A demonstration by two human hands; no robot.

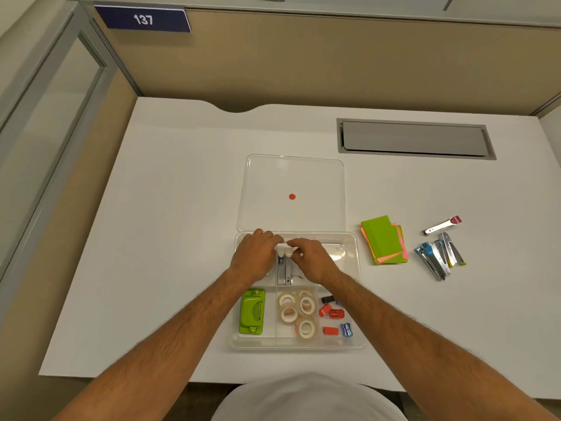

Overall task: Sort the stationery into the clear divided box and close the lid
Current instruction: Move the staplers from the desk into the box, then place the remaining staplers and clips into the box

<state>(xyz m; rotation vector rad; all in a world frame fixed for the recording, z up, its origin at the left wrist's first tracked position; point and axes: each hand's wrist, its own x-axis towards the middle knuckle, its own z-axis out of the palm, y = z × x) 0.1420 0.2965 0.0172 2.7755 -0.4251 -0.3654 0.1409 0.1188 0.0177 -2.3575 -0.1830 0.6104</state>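
The clear divided box [355, 287] sits at the desk's middle, and its lid [318, 177] lies open and flat behind it. A silver stapler [284, 270] lies in a rear compartment of the box. My left hand [254, 256] and my right hand [312, 260] meet over its far, white-tipped end, fingers curled on it. The front compartments hold a green hole punch [252, 311], several tape rolls [299, 309] and small red and blue sharpeners [335, 317]. A stack of green and pink sticky notes [383, 240] and several more staplers [440, 256] lie on the desk to the right of the box.
A small stapler with a pink end [443, 225] lies apart, behind the stapler pile. A grey cable hatch [414, 138] is set into the desk at the back right. Beige partition walls [303, 62] close off the desk at the back and left.
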